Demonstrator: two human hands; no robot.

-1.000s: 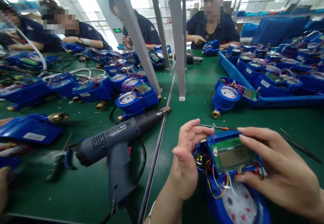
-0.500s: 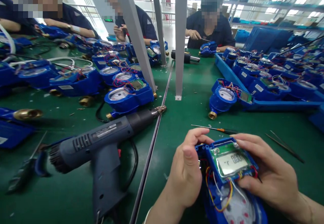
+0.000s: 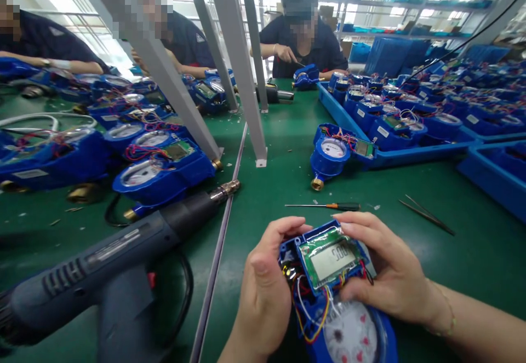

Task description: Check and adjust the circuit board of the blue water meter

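I hold a blue water meter (image 3: 345,333) with both hands near the table's front edge. Its green circuit board with an LCD display (image 3: 332,257) sits on top, with red, yellow and white wires (image 3: 313,309) looping beneath it. My left hand (image 3: 265,286) is curled around the meter's left side, thumb on its upper corner. Gripping the right side is my right hand (image 3: 386,272), its fingers closed along the board's top and right edge. The white dial face shows below the board.
A dark heat gun (image 3: 110,275) lies at the left on the green table (image 3: 283,188). A small screwdriver (image 3: 329,206) and tweezers (image 3: 427,215) lie beyond my hands. One loose meter (image 3: 329,157) stands by a blue tray (image 3: 411,157) of meters. Grey frame posts (image 3: 242,67) rise mid-table. Several people work opposite.
The view has swung to the right, so everything has shifted left in frame. The meter has stayed in both hands, and the display reading has changed.
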